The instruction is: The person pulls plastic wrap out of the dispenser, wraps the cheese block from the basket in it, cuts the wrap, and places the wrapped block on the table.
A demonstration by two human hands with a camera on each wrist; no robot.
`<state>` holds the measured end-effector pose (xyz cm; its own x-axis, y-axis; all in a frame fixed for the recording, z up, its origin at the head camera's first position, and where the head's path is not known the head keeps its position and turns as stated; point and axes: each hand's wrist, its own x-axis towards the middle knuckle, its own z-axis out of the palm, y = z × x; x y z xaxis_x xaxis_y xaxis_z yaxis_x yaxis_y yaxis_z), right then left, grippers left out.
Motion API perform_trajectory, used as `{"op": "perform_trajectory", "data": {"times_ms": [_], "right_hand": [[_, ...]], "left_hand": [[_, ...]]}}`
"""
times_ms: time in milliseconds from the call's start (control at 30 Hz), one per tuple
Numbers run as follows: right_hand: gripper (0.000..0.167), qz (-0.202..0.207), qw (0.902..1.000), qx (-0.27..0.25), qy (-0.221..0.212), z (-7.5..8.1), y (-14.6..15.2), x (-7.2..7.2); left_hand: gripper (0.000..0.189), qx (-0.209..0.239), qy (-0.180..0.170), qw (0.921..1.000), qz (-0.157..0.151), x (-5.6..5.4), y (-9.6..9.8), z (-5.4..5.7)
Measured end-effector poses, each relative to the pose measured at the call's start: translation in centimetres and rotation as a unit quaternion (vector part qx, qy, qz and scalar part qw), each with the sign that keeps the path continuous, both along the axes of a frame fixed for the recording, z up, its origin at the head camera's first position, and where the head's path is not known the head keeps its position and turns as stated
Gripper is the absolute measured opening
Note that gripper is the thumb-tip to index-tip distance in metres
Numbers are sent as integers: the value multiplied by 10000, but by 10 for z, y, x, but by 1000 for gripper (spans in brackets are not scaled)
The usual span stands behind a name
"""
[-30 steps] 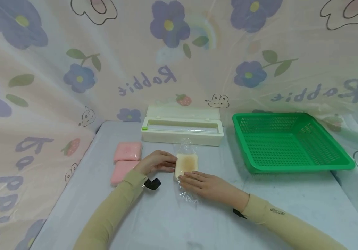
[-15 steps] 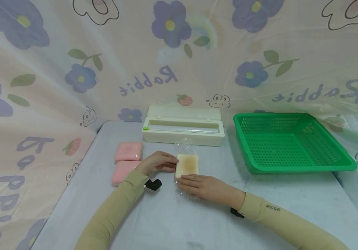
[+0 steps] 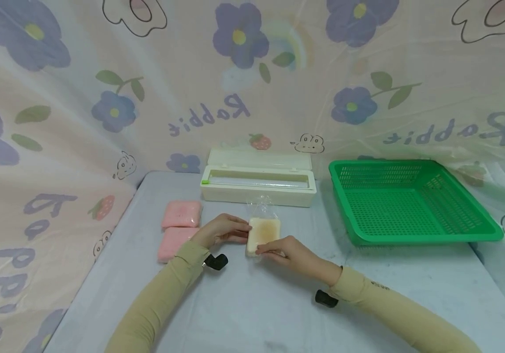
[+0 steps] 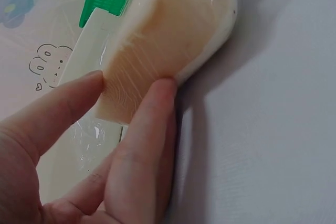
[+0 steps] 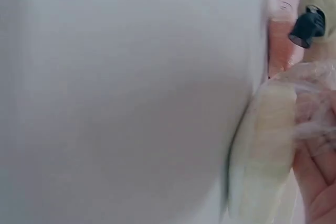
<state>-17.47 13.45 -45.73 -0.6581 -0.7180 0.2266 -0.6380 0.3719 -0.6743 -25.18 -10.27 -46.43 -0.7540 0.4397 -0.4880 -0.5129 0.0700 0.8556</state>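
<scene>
A bread slice (image 3: 264, 232), pale with a browned middle and wrapped in clear plastic film, lies flat on the table. My left hand (image 3: 226, 229) holds its left side; in the left wrist view a fingertip meets the upper edge and another the lower edge of the wrapped slice (image 4: 173, 30). At the near edge, my right hand (image 3: 294, 254) pinches the loose end of the plastic film (image 5: 315, 85), lifted up over the fingers in the right wrist view. Another tail of film (image 3: 263, 207) spreads flat beyond the far edge.
Two pink wrapped slabs (image 3: 181, 214) lie at the left, the nearer partly behind the left wrist. Behind the bread stands a white cling film box (image 3: 258, 195) with its lid up. A green plastic basket (image 3: 415, 240) sits at the right. Patterned curtains enclose the back and sides.
My right hand has gone from lying flat over the film at the near edge to pinching it and lifting it toward the bread. The left hand has stayed at the bread's left side.
</scene>
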Motion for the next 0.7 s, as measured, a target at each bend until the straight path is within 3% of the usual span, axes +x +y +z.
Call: {"op": "perform_trajectory", "data": {"times_ms": [133, 233, 433, 533, 700], "right_hand": [[15, -655, 9924, -371, -969, 3, -4, -7], [14, -1039, 9825, -572, -1436, 4, -6, -13], [15, -1870, 9462, -1061, -2420, 5, -10, -25], [17, -2265, 9451, -1140, -2063, 3, -13, -28], [20, -2468, 9626, -959, -575, 3, -16, -32]], "left_hand": [[34, -30, 37, 10000, -24, 1, 0, 0], [34, -19, 77, 10000, -28, 0, 0, -1], [36, -39, 118, 9999, 33, 1, 1, -1], [37, -13, 92, 9999, 99, 1, 1, 0], [35, 70, 68, 9997, 203, 0, 2, -1]]}}
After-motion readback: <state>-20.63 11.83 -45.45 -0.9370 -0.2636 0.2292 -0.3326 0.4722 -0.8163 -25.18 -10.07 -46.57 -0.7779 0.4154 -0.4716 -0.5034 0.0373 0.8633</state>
